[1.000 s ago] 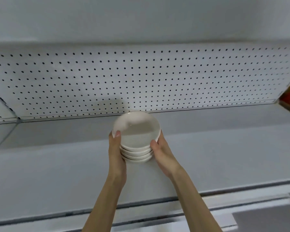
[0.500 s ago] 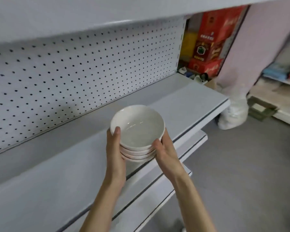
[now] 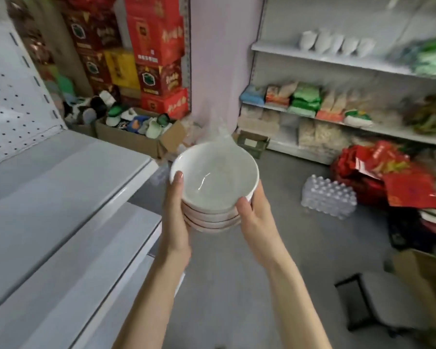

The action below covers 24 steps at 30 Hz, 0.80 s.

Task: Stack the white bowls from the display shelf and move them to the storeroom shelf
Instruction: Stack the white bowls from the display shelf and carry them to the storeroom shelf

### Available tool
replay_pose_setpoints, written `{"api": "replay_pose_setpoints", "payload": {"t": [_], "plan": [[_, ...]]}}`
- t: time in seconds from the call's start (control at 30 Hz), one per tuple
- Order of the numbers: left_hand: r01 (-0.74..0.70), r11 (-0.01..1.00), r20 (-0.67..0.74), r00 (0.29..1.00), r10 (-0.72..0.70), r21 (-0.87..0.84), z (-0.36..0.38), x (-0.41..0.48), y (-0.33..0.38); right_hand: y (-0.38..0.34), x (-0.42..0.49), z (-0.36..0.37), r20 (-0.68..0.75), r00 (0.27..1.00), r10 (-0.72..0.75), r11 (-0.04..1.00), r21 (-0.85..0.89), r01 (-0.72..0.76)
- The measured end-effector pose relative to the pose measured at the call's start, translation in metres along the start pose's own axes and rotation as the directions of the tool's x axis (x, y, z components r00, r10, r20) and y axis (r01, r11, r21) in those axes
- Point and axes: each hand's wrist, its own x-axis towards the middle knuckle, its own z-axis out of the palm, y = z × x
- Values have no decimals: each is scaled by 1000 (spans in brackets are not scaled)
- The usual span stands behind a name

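Observation:
A stack of several white bowls (image 3: 213, 182) is held in the air in front of me, past the end of the white display shelf (image 3: 61, 187). My left hand (image 3: 175, 215) grips the stack's left side, thumb on the top bowl's rim. My right hand (image 3: 256, 217) grips the right side, thumb against the top bowl. On the far wall stands another white shelf (image 3: 337, 60) with a row of white bowls (image 3: 335, 44) on its upper board.
Stacked red and yellow cartons (image 3: 151, 54) and an open cardboard box (image 3: 134, 137) stand at the back left. Food packets (image 3: 305, 99) fill the far shelf's lower boards. A pack of water bottles (image 3: 329, 196), red bags (image 3: 390, 177) and a grey stool (image 3: 385, 303) sit on the grey floor.
The view has swung right, away from the pegboard shelf toward the room. The bowl stack, held in both hands throughout, has come off the shelf and now hangs over the floor.

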Motion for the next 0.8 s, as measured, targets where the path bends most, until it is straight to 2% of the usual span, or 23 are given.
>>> {"api": "replay_pose_setpoints", "payload": {"t": [0.3, 0.47, 0.67, 0.8], "plan": [[104, 993, 239, 967, -90, -48, 162, 116, -67, 12, 98, -157, -229, 973, -21, 996, -94, -1], [128, 992, 325, 939, -114, -23, 215, 210, -103, 43, 184, -205, -306, 952, -32, 993, -121, -5], [155, 988, 384, 912, -144, 1, 289, 358, -130, 70, 323, -259, -403, 915, -17, 998, -69, -12], [176, 984, 437, 882, -174, 37, 338, 436, -142, 76, 395, -295, -467, 881, -76, 995, -86, 41]]}}
